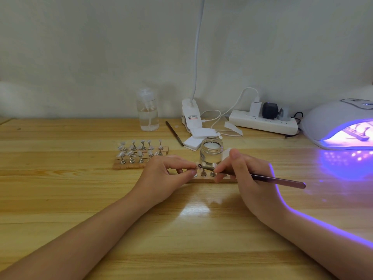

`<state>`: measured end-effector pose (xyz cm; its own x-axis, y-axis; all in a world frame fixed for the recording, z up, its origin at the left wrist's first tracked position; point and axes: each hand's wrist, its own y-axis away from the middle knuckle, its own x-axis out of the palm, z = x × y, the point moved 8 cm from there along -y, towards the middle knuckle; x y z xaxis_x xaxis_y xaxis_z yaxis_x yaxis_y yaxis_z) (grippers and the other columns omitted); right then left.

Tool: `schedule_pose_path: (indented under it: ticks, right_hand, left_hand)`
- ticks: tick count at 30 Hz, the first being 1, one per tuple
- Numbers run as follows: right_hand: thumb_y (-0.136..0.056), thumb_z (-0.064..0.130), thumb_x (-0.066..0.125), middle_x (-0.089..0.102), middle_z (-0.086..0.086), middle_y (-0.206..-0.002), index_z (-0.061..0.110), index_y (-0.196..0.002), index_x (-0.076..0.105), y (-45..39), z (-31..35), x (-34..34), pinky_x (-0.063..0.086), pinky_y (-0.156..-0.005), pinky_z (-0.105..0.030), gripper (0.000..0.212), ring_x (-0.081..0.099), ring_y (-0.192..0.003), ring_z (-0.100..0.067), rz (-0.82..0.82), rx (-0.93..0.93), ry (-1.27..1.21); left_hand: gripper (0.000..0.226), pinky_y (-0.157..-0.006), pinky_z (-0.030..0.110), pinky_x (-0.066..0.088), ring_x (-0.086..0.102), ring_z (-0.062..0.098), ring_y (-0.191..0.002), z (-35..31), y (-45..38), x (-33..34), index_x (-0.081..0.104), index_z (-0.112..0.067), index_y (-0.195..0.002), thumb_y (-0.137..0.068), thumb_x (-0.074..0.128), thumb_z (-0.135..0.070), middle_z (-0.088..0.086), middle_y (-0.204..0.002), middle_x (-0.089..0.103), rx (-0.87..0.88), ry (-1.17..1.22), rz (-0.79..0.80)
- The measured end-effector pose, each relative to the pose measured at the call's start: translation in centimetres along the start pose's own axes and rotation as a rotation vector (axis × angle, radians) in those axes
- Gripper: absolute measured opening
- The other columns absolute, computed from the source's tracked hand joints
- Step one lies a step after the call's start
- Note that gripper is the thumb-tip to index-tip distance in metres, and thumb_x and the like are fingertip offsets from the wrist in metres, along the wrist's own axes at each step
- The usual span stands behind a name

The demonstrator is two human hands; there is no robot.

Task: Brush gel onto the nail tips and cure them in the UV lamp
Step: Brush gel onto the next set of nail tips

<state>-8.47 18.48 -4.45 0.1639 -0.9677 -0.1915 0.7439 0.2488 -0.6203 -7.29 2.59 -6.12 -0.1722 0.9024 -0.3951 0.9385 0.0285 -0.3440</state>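
My right hand [245, 174] grips a dark gel brush [278, 180], its tip over a nail tip on a small wooden holder strip [203, 180] in front of me. My left hand [171, 174] pinches the stand of that nail tip at the strip's left end. An open glass jar of clear gel [211, 151] stands just behind the strip. The UV lamp [341, 124] glows purple at the far right, with another strip of tips [358, 136] inside it. A second wooden holder [139, 153] with several nail tips on metal stands lies to the left.
A clear pump bottle [148, 112], a white clip lamp [190, 116], a spare brush [174, 132], white pads [194, 141] and a power strip [262, 122] with plugs and cables line the back of the wooden table [80, 199], along the wall.
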Motion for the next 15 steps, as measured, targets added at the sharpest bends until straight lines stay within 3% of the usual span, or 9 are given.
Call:
schedule_pose_path:
  ticks: [5,11,15]
  right_hand:
    - [-0.085,0.044,0.039,0.063,-0.01,-0.055,0.02,-0.057,0.063,0.1,-0.05,-0.42,0.045,-0.061,-0.016,0.044,0.059,-0.053,-0.009,-0.058,0.039,-0.067]
    - [-0.088,0.041,0.035,0.066,0.002,-0.064,0.023,-0.067,0.065,-0.19,0.42,-0.09,0.049,-0.073,-0.042,0.041,0.064,-0.069,-0.018,-0.022,-0.017,0.087]
    - [-0.089,0.039,0.036,0.066,-0.001,-0.064,0.016,-0.069,0.066,-0.24,0.19,0.31,0.05,-0.075,-0.043,0.043,0.064,-0.069,-0.013,0.015,-0.002,0.092]
  left_hand:
    - [0.022,-0.05,0.006,0.033,0.05,-0.004,-0.06,-0.05,-0.02,0.06,0.073,-0.025,-0.08,-0.074,0.072,-0.004,-0.001,-0.077,0.069,0.002,0.006,0.007]
    - [0.025,-0.05,0.006,0.033,0.049,-0.004,-0.059,-0.07,0.04,0.04,0.073,-0.027,-0.079,-0.075,0.07,-0.002,0.001,-0.076,0.068,0.002,-0.014,0.011]
    - [0.025,-0.05,0.006,0.033,0.049,-0.004,-0.06,-0.05,0.01,0.02,0.073,-0.028,-0.078,-0.075,0.07,-0.004,0.005,-0.078,0.068,-0.001,-0.02,0.01]
